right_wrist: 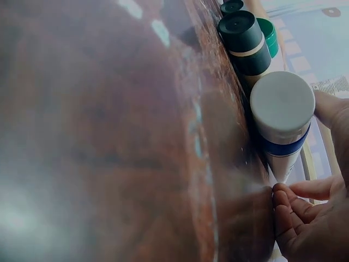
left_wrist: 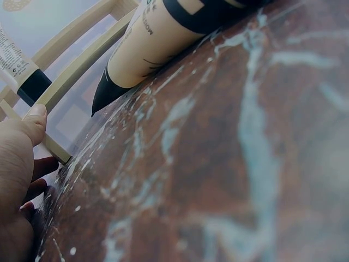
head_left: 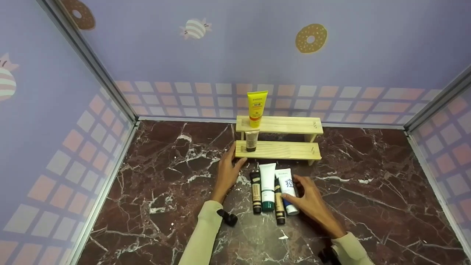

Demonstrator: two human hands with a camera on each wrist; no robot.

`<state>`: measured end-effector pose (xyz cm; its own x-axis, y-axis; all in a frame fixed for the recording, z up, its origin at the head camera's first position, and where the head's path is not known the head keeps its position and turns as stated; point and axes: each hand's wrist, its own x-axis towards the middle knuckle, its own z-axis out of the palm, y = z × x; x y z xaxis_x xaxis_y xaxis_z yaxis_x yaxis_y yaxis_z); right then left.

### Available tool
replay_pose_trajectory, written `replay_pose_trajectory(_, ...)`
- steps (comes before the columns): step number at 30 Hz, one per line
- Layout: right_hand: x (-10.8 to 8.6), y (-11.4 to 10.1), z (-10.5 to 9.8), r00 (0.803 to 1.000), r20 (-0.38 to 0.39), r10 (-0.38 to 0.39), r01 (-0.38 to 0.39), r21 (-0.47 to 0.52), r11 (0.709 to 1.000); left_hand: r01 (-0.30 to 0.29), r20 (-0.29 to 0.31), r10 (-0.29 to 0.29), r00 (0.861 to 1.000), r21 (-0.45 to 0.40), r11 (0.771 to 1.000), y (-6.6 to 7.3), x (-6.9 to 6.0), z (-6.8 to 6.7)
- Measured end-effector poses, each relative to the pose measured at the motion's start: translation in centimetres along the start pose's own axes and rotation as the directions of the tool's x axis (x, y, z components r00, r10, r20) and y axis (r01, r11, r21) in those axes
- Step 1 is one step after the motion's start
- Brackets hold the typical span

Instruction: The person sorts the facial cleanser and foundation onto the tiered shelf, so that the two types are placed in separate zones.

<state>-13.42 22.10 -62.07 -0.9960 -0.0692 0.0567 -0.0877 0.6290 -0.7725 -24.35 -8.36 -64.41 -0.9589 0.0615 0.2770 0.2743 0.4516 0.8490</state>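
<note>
A pale wooden two-tier rack (head_left: 285,149) stands near the back wall. My left hand (head_left: 227,171) holds the left end of its lower shelf, thumb at the front edge and fingers around the side. On that shelf a small beige tube (head_left: 252,140) with a dark cap stands upright; a yellow tube (head_left: 257,106) stands on the upper one. In front lie two black-and-beige tubes (head_left: 256,191), a white tube with a green cap (head_left: 268,178) and a white-and-blue tube (head_left: 284,178). My right hand (head_left: 309,198) grips the white-and-blue tube between thumb and fingers; its white cap (right_wrist: 282,101) faces the right wrist camera.
The dark red marbled tabletop (head_left: 176,169) spreads out on both sides of the rack. Patterned purple panels (head_left: 235,55) close it in at the back, left and right.
</note>
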Motion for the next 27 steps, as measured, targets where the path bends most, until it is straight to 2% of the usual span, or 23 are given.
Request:
replay_pose_trajectory(18,0.48,-0.31,0.50,1.000,-0.029,0.003,-0.004,-0.029,1.000,0.007,0.002,-0.007,1.000,-0.008,1.000,0.03,0.07,0.01)
replay_pose_trajectory(27,0.48,0.00,0.42,0.996,-0.090,-0.001,-0.001,-0.032,0.999,0.001,-0.001,-0.001,1.000,0.004,1.000,0.10,-0.06,0.07)
